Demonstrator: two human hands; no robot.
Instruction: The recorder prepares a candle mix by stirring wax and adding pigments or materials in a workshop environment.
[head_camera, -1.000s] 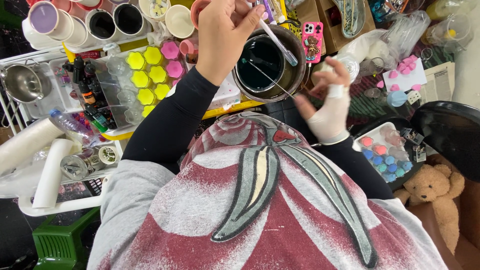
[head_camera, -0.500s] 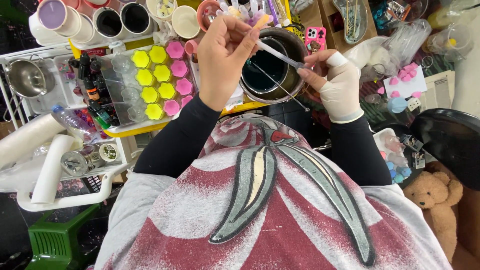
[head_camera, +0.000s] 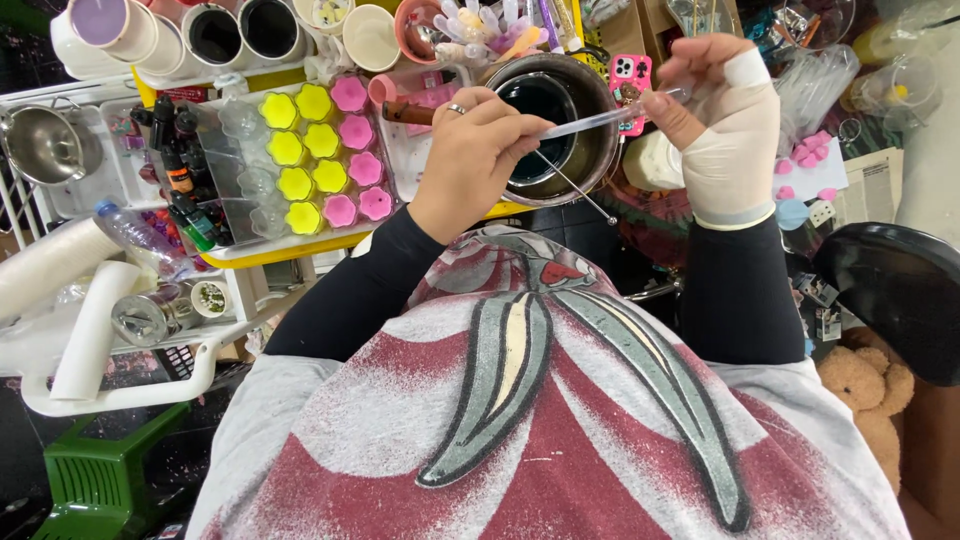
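My left hand (head_camera: 478, 155), with a ring on one finger, pinches one end of a thin clear plastic dropper (head_camera: 600, 118) held level above a dark metal pot (head_camera: 590, 100). My right hand (head_camera: 722, 125), wrapped in a white bandage-like cover, holds the dropper's other end between thumb and fingers. A thin metal rod (head_camera: 575, 188) leans out of the pot toward my chest. Left of the pot lies a mold tray (head_camera: 225, 150) with several yellow and pink flower-shaped pieces (head_camera: 325, 160).
Paper cups (head_camera: 215, 35) of colour line the back left. A metal bowl (head_camera: 45, 145), small bottles (head_camera: 180, 175), white rolls (head_camera: 85, 320) and a green crate (head_camera: 95, 475) sit at left. A pink phone (head_camera: 632, 75), a black seat (head_camera: 895, 300) and a teddy bear (head_camera: 870, 400) are at right.
Both hands rose from over the pot and came together on the dropper. It now lies level between them. My right hand moved up from beside the pot to take its end.
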